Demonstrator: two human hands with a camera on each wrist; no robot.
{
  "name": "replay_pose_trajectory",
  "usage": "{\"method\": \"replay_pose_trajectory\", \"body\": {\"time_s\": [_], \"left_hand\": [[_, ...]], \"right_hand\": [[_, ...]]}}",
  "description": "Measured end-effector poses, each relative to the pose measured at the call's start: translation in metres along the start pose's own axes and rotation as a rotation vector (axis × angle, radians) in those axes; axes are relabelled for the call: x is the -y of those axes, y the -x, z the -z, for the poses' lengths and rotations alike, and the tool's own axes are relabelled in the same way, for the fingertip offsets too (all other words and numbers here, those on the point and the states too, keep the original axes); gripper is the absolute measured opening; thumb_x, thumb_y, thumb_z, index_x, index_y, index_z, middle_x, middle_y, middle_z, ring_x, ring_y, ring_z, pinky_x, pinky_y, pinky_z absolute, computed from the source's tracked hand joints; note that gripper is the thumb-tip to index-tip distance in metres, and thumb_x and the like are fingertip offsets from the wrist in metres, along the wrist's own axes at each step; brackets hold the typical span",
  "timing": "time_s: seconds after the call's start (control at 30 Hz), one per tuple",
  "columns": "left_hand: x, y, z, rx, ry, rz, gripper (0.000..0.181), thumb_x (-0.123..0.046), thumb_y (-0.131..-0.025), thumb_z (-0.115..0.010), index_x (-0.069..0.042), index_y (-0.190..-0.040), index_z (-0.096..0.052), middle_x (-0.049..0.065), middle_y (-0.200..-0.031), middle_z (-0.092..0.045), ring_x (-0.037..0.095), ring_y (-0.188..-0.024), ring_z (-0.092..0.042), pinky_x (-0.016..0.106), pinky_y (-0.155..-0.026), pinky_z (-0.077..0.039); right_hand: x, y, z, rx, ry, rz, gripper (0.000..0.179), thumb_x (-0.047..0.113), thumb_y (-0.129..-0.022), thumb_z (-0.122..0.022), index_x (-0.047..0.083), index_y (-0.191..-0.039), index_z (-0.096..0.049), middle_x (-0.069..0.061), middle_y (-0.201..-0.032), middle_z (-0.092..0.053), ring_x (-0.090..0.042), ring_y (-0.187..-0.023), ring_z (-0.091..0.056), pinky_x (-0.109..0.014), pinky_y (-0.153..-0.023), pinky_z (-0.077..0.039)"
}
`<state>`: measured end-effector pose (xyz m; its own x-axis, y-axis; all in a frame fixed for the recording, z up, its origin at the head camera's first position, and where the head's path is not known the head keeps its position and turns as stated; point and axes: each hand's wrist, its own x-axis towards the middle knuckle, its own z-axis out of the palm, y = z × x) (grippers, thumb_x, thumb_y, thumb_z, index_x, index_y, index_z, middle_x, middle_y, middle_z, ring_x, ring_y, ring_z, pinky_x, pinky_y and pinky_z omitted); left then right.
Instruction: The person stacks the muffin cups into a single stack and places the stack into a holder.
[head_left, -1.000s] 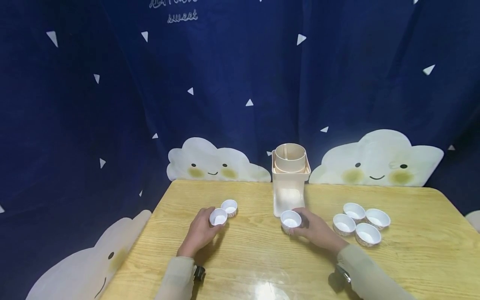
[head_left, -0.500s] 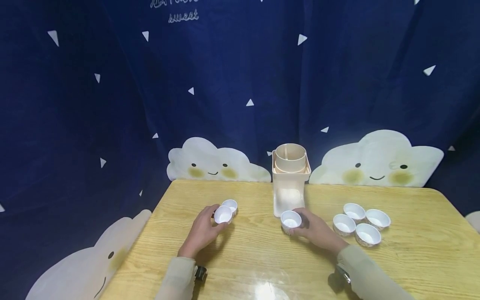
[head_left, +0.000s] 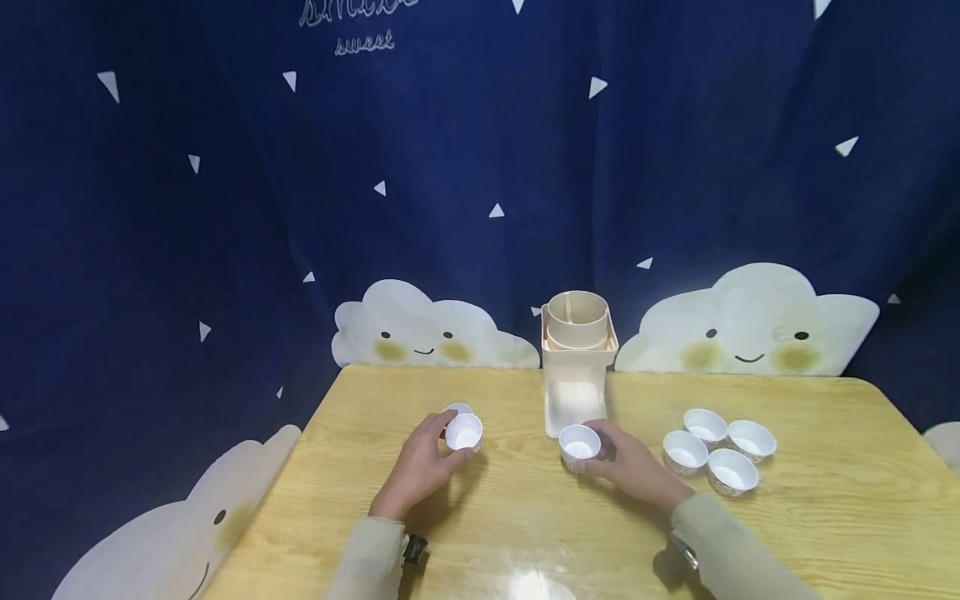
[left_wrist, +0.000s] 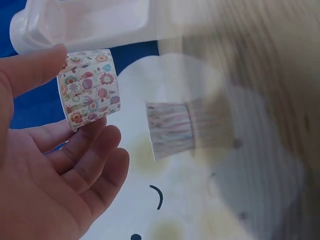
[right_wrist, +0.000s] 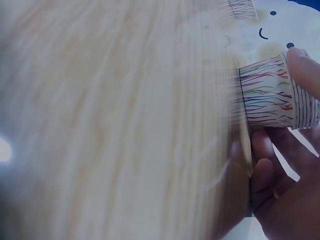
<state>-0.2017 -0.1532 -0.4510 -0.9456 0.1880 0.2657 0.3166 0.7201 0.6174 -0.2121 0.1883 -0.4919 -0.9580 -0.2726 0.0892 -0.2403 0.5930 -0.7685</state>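
Observation:
My left hand (head_left: 422, 468) pinches a small paper baking cup (head_left: 464, 432) between thumb and fingers, its mouth facing up. In the left wrist view this cup (left_wrist: 91, 86) shows a floral print and is held clear of the table. Just behind it, partly hidden in the head view, a baking cup with wavy stripes (left_wrist: 170, 129) stands on the table. My right hand (head_left: 633, 468) grips a nested stack of wavy-striped baking cups (head_left: 579, 443). Several rims of that stack (right_wrist: 267, 92) show in the right wrist view, its base at the tabletop.
A cream plastic holder (head_left: 573, 367) with a round open top stands at the back of the wooden table (head_left: 510, 517). Right of my right hand, several white-lined baking cups (head_left: 732, 471) sit in a cluster. A dark blue curtain (head_left: 450, 150) hangs behind.
My left hand has moved right with the floral baking cup, from beside the standing striped cup to in front of it. The right hand keeps its place on the stack.

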Motion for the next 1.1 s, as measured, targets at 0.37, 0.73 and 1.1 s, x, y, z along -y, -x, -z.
{"method": "replay_pose_trajectory", "body": {"time_s": [0.37,0.73,1.1], "left_hand": [[-0.016,-0.007,-0.012,0.02,0.035,-0.063,0.059,-0.021,-0.083,-0.078,-0.002,-0.134,-0.055,0.01,-0.122,-0.063,0.021,-0.1,-0.063,0.034,-0.085,-0.053],[-0.032,-0.018,-0.023,0.059,0.074,-0.072,0.059,-0.024,-0.086,-0.076,-0.004,-0.136,-0.054,0.01,-0.12,-0.062,0.021,-0.103,-0.06,0.036,-0.087,-0.051],[-0.046,-0.024,-0.038,0.089,0.054,-0.11,0.062,-0.026,-0.085,-0.075,-0.004,-0.139,-0.053,0.011,-0.128,-0.062,0.022,-0.112,-0.06,0.039,-0.096,-0.051]], "right_hand": [[0.0,-0.002,-0.003,0.011,-0.008,-0.02,0.066,0.042,-0.08,-0.079,0.014,-0.134,-0.055,-0.006,-0.123,-0.066,-0.03,-0.118,-0.059,-0.058,-0.105,-0.042],[-0.005,-0.004,-0.001,0.011,-0.013,0.018,0.063,0.041,-0.081,-0.078,0.014,-0.133,-0.055,-0.004,-0.118,-0.067,-0.025,-0.112,-0.061,-0.05,-0.098,-0.047],[-0.004,-0.002,-0.002,0.004,-0.026,0.015,0.062,0.04,-0.081,-0.079,0.014,-0.132,-0.055,-0.004,-0.117,-0.068,-0.021,-0.107,-0.062,-0.043,-0.095,-0.047]]}}
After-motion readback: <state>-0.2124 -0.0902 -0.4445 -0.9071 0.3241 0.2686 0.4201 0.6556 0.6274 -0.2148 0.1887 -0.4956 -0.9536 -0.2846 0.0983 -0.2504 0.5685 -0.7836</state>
